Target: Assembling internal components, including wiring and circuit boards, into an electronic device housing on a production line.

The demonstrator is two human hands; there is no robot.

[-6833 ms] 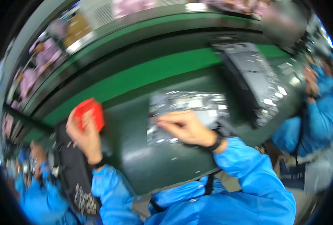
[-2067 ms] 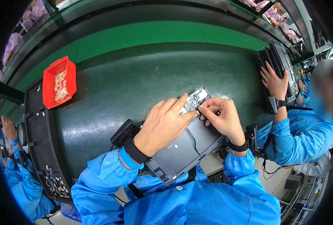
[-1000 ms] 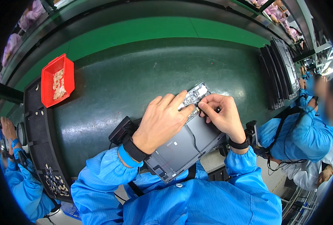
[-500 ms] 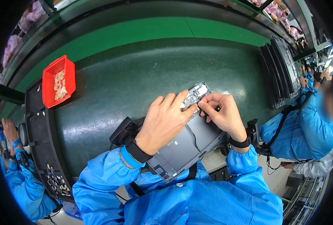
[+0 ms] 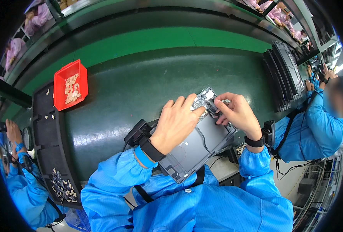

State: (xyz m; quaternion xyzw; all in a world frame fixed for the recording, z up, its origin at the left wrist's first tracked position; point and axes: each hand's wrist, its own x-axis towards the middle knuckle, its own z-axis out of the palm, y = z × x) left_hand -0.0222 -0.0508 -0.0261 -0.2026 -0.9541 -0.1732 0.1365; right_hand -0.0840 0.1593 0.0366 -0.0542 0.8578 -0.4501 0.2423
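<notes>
A grey laptop casing (image 5: 189, 149) lies tilted at the table's near edge, in front of my body. Along its far end runs a strip of silvery and dark electronic parts (image 5: 208, 96). My left hand (image 5: 179, 121) grips the casing's far left side, its thumb resting by the strip. At the strip's right end my right hand (image 5: 237, 113) is closed in a pinch on a small dark part (image 5: 214, 110); the fingers partly hide it, so its kind cannot be told. A thin dark cable (image 5: 203, 139) crosses the casing.
On the left, a red bin (image 5: 84, 87) of pale flat pieces stands on a black compartment tray (image 5: 44, 135), which holds dark and pale bits (image 5: 63, 187). Dark panels (image 5: 285, 77) stand stacked at the far right. Co-workers in blue (image 5: 314, 123) are on both sides.
My right hand has lifted slightly and turned, with more of the dark part showing under its fingers. My left hand keeps its hold on the casing. The whole view has shifted slightly.
</notes>
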